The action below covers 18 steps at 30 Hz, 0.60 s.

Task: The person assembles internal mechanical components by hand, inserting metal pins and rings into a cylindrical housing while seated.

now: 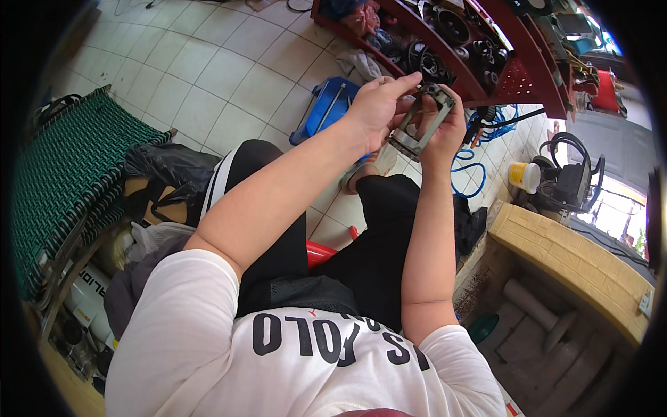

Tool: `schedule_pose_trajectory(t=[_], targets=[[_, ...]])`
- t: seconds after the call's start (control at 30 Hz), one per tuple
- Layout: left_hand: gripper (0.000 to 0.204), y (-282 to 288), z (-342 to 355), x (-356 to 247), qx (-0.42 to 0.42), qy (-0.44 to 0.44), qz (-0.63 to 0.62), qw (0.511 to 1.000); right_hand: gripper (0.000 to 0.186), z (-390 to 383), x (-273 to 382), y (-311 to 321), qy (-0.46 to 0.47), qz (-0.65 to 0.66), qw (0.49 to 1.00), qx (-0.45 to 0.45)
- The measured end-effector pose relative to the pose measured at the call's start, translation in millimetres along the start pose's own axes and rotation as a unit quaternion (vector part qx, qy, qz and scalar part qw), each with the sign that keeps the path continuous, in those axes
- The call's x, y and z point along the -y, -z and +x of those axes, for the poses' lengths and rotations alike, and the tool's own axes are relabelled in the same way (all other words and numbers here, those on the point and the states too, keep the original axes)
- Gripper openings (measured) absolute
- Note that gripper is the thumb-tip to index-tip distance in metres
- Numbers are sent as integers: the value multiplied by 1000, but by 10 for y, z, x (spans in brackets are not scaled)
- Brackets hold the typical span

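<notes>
In front of me, above my knees, is an open grey metal frame (435,128), roughly rectangular with a wide gap through its middle. My right hand (451,132) is closed around its right side, and some of its fingers show through the gap. From the left, my left hand (374,110) has its fingers curled against the frame's left side, with the thumb stretched toward the top end. Part of those fingertips is hidden behind the metal. The frame is held tilted, its upper end leaning right.
A blue case (325,111) stands on the tiled floor beyond my hands. A red rack (517,83) full of dark round parts is close at far right. Blue hose (479,167) and a white-yellow tub (524,177) lie right; a green woven cot (76,174) is left.
</notes>
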<state>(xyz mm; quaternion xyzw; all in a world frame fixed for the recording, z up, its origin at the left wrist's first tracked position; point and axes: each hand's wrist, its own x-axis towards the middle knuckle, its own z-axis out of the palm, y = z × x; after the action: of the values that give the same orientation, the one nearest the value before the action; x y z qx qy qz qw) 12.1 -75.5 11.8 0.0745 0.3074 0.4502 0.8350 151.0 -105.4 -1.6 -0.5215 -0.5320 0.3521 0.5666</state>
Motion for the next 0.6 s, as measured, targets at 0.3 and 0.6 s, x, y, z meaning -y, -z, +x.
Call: schedule_pose_trajectory(t=[0.3,0.6], targets=[[21,53,60,75,54,26,-24,998,27,22,-80,44,47,-49,997,-46],[24,33,17,35,52,34,-5,998,25,-2,-10,3,9,-11,999,-51]])
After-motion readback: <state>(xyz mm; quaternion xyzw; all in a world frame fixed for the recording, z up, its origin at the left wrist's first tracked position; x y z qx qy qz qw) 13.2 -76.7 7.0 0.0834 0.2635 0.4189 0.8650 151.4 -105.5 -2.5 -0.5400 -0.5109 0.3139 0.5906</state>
